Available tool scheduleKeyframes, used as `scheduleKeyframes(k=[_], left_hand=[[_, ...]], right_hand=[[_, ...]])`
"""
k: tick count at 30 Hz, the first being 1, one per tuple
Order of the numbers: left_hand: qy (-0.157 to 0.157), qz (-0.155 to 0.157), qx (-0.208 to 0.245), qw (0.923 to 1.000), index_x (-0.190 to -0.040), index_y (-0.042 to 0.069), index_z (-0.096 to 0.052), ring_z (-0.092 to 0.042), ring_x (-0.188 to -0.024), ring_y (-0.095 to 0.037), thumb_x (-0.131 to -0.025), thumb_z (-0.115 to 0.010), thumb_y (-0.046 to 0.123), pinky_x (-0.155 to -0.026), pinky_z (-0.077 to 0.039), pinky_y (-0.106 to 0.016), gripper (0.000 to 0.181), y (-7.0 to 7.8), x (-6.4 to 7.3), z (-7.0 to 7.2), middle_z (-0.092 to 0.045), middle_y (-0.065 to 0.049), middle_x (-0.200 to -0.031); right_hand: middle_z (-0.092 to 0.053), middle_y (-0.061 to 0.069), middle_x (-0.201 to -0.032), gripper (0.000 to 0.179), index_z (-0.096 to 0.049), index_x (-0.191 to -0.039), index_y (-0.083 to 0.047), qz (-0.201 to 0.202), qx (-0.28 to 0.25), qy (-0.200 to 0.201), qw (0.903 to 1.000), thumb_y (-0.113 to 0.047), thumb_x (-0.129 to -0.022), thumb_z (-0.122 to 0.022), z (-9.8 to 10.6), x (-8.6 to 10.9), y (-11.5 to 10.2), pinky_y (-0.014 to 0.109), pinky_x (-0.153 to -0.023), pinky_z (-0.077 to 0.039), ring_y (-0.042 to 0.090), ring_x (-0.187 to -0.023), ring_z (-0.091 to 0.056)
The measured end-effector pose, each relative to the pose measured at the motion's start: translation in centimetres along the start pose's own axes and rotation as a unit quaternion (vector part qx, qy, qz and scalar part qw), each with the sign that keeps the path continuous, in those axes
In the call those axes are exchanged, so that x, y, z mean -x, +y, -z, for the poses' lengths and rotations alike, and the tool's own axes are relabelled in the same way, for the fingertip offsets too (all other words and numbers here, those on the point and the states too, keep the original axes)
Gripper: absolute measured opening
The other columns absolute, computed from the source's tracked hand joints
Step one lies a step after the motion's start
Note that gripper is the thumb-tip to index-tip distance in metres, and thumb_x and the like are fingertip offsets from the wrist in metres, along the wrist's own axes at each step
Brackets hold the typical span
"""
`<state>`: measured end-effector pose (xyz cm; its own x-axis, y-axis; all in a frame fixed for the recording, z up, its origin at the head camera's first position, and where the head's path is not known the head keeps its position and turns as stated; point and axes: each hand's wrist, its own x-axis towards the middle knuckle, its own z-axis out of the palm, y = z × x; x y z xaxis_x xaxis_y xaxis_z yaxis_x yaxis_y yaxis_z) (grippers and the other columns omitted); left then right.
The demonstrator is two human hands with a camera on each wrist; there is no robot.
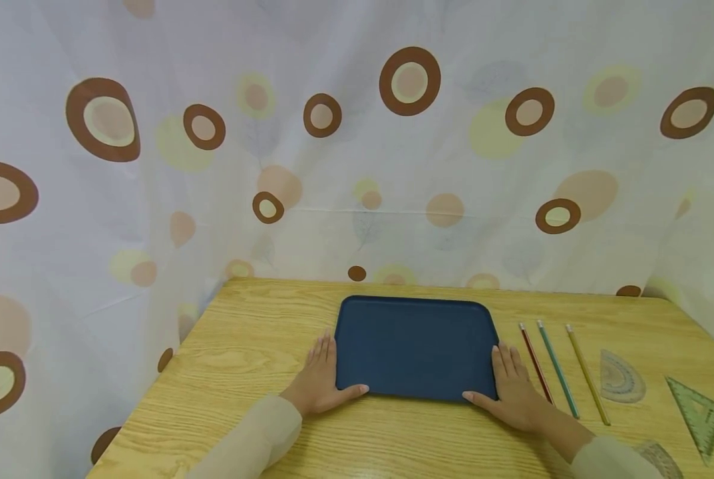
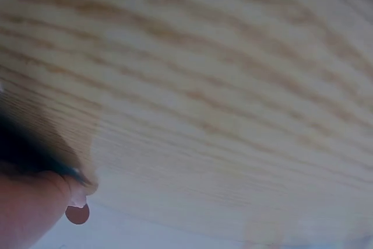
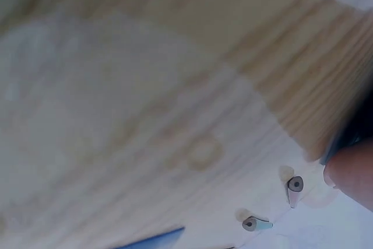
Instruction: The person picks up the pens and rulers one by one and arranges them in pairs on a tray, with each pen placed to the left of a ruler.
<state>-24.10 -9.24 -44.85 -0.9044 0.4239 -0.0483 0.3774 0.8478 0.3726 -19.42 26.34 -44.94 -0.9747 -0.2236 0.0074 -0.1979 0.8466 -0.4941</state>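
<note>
A dark blue rectangular tray (image 1: 415,347) lies flat on the wooden table, its raised rim running all round. My left hand (image 1: 323,379) touches its left corner, straight fingers along the side and the thumb at the front edge. On the opposite side, my right hand (image 1: 514,388) mirrors this, fingers extended against the right rim and thumb across the front corner. Each wrist view catches only a fingertip beside the dark tray edge, the left fingertip (image 2: 49,202) and the right fingertip (image 3: 352,173).
Right of the tray lie a red pencil (image 1: 536,362), a teal pencil (image 1: 558,369) and a yellow pencil (image 1: 588,374). Beyond them are a clear protractor (image 1: 623,378), a green set square (image 1: 699,414) and another protractor (image 1: 660,459) partly behind the right sleeve. A patterned curtain (image 1: 333,166) surrounds the table.
</note>
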Motion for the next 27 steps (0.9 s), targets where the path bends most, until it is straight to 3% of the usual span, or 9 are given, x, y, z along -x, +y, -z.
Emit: scheduleKeyframes(k=[13, 27], left_hand=[[0.014, -0.005, 0.003, 0.9999, -0.146, -0.008, -0.008, -0.004, -0.144, -0.037, -0.083, -0.043, 0.070, -0.116, -0.014, -0.050, 0.106, 0.4, 1.3, -0.3, -0.004, -0.025, -0.154], [0.004, -0.009, 0.010, 0.9999, -0.146, -0.007, -0.006, -0.003, -0.144, -0.037, -0.083, -0.043, 0.070, -0.116, -0.013, -0.051, 0.106, 0.4, 2.3, -0.3, -0.001, -0.025, -0.154]], right_hand=[[0.007, 0.038, -0.148, 0.105, -0.003, -0.142, 0.016, 0.014, -0.012, 0.006, 0.9998, -0.051, -0.084, -0.059, -0.3, 0.7, 0.2, 0.069, -0.105, -0.002, 0.052, -0.136, 0.011], [0.006, 0.038, -0.148, 0.104, -0.004, -0.142, 0.016, 0.018, -0.025, 0.008, 0.9995, -0.050, -0.084, -0.060, -0.6, 1.6, -0.1, 0.069, -0.105, -0.002, 0.052, -0.136, 0.011]])
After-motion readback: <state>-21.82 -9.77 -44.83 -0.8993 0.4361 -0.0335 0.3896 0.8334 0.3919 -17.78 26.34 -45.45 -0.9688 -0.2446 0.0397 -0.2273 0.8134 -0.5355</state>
